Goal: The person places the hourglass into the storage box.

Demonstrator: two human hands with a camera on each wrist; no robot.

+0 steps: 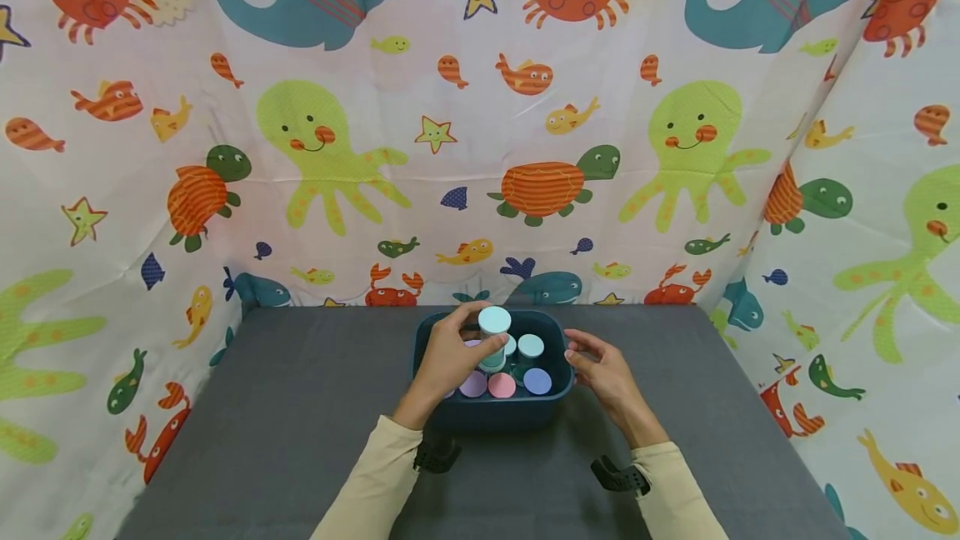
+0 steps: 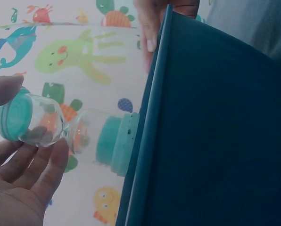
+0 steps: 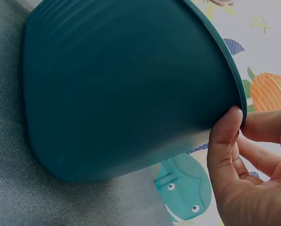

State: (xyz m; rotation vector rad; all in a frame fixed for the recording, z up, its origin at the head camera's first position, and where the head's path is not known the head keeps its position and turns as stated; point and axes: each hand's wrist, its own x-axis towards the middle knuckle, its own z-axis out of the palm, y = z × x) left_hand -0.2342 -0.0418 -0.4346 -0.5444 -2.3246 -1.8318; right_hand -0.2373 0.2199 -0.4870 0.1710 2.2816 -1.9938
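Sleeves nearest, then hands. Left hand grasps jar by glass body, teal cap up, raised above bin, clear of other jars inside. Right hand pinches bin rim, likely steadying it. Bin on grey surface; sea-creature curtain behind.

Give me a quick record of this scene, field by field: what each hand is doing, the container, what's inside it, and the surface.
left hand: holds a small clear jar with a teal lid, above the bin
right hand: fingers pinch the bin's right rim
container: dark teal plastic bin, upright
contents: more small jars with light blue, pink and purple lids
surface: grey table
backdrop: sea-animal print cloth
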